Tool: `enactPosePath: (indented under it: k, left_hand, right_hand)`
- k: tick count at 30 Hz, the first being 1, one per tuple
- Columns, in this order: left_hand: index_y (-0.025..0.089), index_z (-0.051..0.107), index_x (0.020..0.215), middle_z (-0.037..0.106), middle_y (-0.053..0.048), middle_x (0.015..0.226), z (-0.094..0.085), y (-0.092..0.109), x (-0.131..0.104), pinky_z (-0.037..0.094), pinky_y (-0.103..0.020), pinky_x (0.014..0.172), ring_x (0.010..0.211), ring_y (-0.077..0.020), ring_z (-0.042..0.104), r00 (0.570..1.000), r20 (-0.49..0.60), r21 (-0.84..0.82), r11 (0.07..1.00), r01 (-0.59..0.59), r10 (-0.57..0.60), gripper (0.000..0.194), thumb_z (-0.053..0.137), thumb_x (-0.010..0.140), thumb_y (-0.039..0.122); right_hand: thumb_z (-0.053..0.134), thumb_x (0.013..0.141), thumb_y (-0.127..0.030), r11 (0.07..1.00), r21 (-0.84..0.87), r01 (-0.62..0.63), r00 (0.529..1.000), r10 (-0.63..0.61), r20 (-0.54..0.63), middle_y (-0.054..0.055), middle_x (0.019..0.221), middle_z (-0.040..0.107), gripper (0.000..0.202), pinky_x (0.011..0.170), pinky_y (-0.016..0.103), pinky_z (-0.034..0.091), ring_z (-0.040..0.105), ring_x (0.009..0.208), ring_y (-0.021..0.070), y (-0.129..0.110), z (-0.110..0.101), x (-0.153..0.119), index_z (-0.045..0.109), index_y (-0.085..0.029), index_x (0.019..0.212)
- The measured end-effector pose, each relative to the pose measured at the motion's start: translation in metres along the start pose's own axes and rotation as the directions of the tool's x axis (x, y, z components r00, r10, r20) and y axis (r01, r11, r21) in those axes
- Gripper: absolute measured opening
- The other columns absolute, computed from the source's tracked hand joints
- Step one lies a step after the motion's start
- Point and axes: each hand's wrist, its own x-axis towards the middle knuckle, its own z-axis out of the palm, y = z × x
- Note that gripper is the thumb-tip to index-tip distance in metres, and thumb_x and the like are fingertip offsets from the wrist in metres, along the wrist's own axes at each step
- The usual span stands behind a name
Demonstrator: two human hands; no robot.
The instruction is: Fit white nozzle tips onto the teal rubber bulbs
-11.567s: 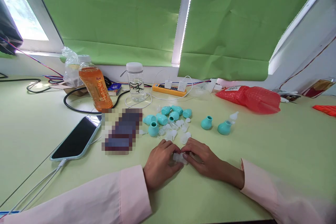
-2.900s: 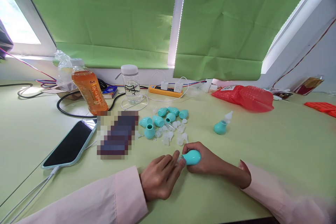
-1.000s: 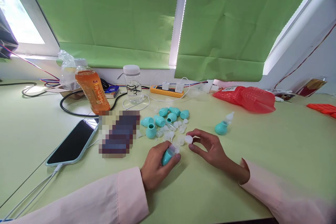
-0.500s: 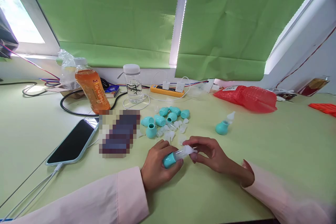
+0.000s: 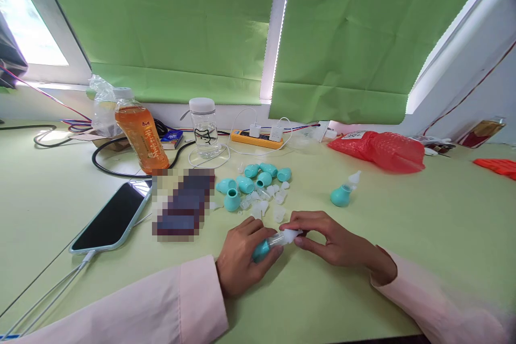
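My left hand (image 5: pixel 245 255) is wrapped round the teal bulb of a nasal aspirator (image 5: pixel 276 239), which lies tilted with its clear tube pointing right. At the tube's far end sits a white soft tip (image 5: pixel 291 235), pinched between the thumb and fingers of my right hand (image 5: pixel 322 237). Just beyond my hands lies a group of several teal bulbs (image 5: pixel 245 185), with clear tubes and white tips (image 5: pixel 262 207) scattered in front of them. One assembled aspirator (image 5: pixel 342 194) stands apart to the right, its tip leaning up and right.
A phone (image 5: pixel 110 220) on a cable and a blurred-out flat object (image 5: pixel 185 207) lie to the left. Behind are an orange drink bottle (image 5: pixel 143 137), a clear jar (image 5: pixel 205 131), a yellow power strip (image 5: pixel 258 141) and a red plastic bag (image 5: pixel 381 151).
My left hand has turned slightly further over the bulb, covering more of it. My right fingers have closed more tightly round the white tip. The other things have stayed put.
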Motion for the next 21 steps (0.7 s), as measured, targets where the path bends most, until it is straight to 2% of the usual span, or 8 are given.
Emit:
enactPosePath:
  k: [5,9,15,21]
  left_hand:
    - [0.014,0.059,0.092,0.058,-0.006,0.07,0.004,-0.0008,-0.0018,0.042,-0.025,0.055,0.063,-0.0152,0.053,0.999,0.0,0.041,0.998,-0.05,0.05,0.022,0.045,0.081,0.027]
    - [0.014,0.06,0.09,0.057,-0.006,0.067,0.0056,-0.001,-0.0026,0.041,-0.026,0.053,0.061,-0.0157,0.053,0.997,0.011,0.087,0.993,-0.075,0.074,0.022,0.045,0.081,0.026]
    - [0.014,0.06,0.089,0.057,-0.006,0.066,0.0057,-0.0016,-0.0017,0.042,-0.025,0.052,0.06,-0.0148,0.052,0.994,-0.042,0.115,0.988,-0.099,0.104,0.02,0.045,0.081,0.026]
    - [0.014,0.057,0.088,0.056,-0.004,0.063,0.0076,-0.0027,-0.0037,0.041,-0.025,0.05,0.058,-0.0142,0.05,0.975,-0.097,0.16,0.97,-0.184,0.201,0.017,0.044,0.082,0.023]
  right_hand:
    - [0.036,0.088,-0.023,0.99,-0.138,-0.007,0.996,0.019,0.087,0.004,0.077,0.049,0.029,0.063,0.026,0.039,0.045,0.069,0.0131,-0.0026,-0.002,-0.0008,0.052,-0.02,0.111]
    - [0.034,0.089,-0.023,0.984,-0.179,-0.013,0.991,0.036,0.126,0.004,0.074,0.046,0.029,0.062,0.026,0.037,0.043,0.068,0.0131,-0.0044,-0.0021,-0.0007,0.052,-0.019,0.11]
    - [0.035,0.089,-0.026,0.993,-0.114,-0.039,0.991,0.053,0.121,0.003,0.074,0.047,0.028,0.062,0.025,0.037,0.044,0.068,0.0124,-0.0013,-0.0013,0.0013,0.054,-0.019,0.108]
    - [0.039,0.087,-0.03,0.997,0.008,-0.073,0.989,0.072,0.127,0.001,0.071,0.049,0.028,0.058,0.022,0.036,0.042,0.062,0.0102,0.0028,-0.0003,0.0037,0.057,-0.02,0.107]
